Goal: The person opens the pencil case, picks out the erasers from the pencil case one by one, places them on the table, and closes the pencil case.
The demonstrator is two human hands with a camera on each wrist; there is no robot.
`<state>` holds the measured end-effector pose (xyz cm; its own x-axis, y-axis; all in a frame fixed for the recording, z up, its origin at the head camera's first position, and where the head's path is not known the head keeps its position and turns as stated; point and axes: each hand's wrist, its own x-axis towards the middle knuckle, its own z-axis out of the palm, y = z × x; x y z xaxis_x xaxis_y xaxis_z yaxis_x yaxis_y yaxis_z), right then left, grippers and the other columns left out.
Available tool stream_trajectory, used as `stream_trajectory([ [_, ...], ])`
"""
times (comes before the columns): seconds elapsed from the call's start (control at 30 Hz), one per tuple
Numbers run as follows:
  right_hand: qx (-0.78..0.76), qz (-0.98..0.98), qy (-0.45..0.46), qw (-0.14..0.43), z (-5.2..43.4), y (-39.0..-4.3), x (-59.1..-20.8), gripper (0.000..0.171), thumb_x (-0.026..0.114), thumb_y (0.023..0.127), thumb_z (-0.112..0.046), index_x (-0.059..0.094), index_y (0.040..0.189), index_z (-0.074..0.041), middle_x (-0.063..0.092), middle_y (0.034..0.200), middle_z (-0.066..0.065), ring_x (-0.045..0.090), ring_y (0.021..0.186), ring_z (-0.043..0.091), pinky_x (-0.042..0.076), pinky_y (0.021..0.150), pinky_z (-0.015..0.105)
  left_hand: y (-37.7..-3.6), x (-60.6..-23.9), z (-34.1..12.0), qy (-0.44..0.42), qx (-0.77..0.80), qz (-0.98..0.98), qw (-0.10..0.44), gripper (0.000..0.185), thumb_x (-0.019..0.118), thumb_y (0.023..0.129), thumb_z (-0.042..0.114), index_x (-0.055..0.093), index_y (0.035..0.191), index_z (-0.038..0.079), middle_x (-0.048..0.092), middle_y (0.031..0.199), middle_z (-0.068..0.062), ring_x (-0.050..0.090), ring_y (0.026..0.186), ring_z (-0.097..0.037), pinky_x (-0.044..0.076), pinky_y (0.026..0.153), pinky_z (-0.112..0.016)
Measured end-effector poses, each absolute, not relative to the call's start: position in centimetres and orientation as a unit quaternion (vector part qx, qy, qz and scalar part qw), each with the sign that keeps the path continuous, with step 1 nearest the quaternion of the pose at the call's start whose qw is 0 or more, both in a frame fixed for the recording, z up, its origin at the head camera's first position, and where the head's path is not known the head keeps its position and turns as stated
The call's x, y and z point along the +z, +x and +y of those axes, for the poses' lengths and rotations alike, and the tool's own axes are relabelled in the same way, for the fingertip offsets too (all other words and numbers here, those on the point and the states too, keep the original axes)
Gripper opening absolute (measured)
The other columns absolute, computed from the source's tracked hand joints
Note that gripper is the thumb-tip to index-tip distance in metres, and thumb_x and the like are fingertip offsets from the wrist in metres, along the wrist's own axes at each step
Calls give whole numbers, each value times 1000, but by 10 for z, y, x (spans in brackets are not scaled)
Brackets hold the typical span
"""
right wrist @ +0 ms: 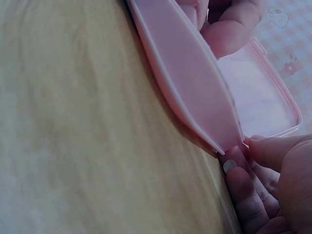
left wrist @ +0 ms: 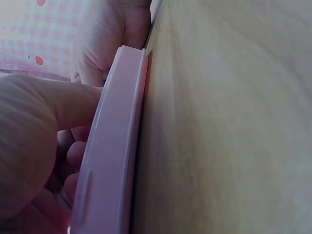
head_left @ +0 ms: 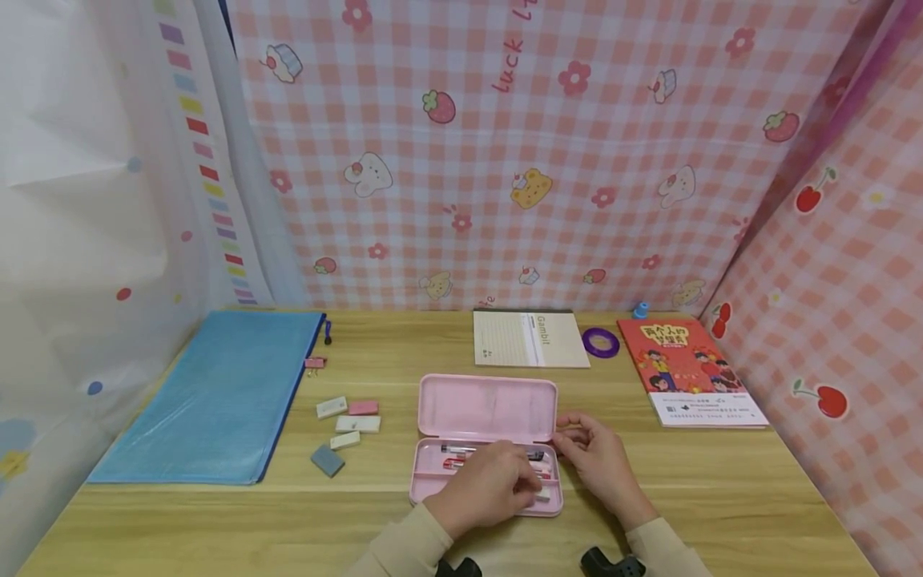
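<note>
A pink pencil case lies on the table with its lid raised at the back. Inside are several pens behind a divider, and a white eraser in the front compartment. My left hand reaches over the front wall, its curled fingers dipping into the case beside that eraser; the wall hides its fingertips in the left wrist view, and I cannot tell what they hold. At the case's right end, my right hand pinches the edge near the hinge, thumb above and a finger below.
Left of the case lie several erasers, white, pink and grey-blue. Beyond them is a blue zip folder with a pink clip beside it. Behind stand a notebook, a purple ring and a red book.
</note>
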<state>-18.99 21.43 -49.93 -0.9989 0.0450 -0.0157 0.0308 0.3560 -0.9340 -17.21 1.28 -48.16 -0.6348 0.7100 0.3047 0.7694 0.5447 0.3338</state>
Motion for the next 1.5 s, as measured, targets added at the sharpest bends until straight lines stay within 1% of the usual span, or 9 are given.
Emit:
stream_trajectory([
  [0.1,569,-822,-21,7,214,-190,-499,22,69,89,-8,63,109,-3,71,93,11,67,84,17,54,69,24,-171,-480,13,-422,-224,-876,62,8,79,77,22,77,85,24,64,82,17,56,80,0,44,76,-17],
  [0.33,568,-823,-23,9,214,-190,-500,23,69,88,-7,62,109,-2,71,93,11,67,83,17,54,68,24,-170,-479,13,-421,-241,-873,47,7,78,80,21,76,86,23,65,83,17,57,81,2,44,79,-18],
  [0.53,572,-820,-20,13,213,-190,-501,21,69,88,-5,62,107,-1,71,92,12,67,82,16,54,67,25,-171,-470,8,-400,-295,-867,15,8,76,82,17,77,89,21,66,83,18,56,80,4,44,76,-15],
  [0.77,570,-821,-12,15,213,-189,-503,20,69,88,-5,62,106,-1,71,91,11,67,79,16,55,66,26,-174,-448,-9,-375,-363,-853,20,7,76,82,12,77,86,18,66,79,15,54,73,6,43,68,-12],
  [1.0,559,-829,-24,15,213,-191,-503,18,68,88,-5,62,105,-5,71,90,8,67,78,16,55,65,26,-177,-432,-39,-347,-424,-836,20,7,78,81,11,76,85,16,65,78,14,55,71,2,48,65,-16],
  [1.17,564,-825,-32,10,215,-190,-503,19,68,88,-5,62,106,-4,71,90,9,67,80,18,55,66,26,-178,-425,-70,-296,-440,-848,-15,8,76,83,11,75,86,19,66,80,14,58,74,-3,51,67,-22],
  [1.23,565,-825,-34,9,215,-190,-503,20,68,88,-5,62,107,-4,71,91,9,67,81,18,55,67,26,-179,-424,-85,-269,-448,-852,-26,8,75,84,12,75,88,19,65,80,13,58,73,-6,51,65,-24],
  [1.37,558,-829,-33,8,215,-190,-502,21,68,89,-8,62,109,-5,71,93,9,67,83,18,55,68,26,-181,-425,-116,-222,-469,-855,-20,7,72,86,10,74,89,17,66,83,7,59,73,-11,52,63,-26],
  [1.5,550,-835,-31,3,214,-190,-501,21,67,91,-12,62,110,-7,71,96,7,67,86,17,54,69,25,-183,-430,-146,-185,-477,-859,-11,7,71,88,11,74,92,16,68,87,3,59,72,-13,51,61,-26],
])
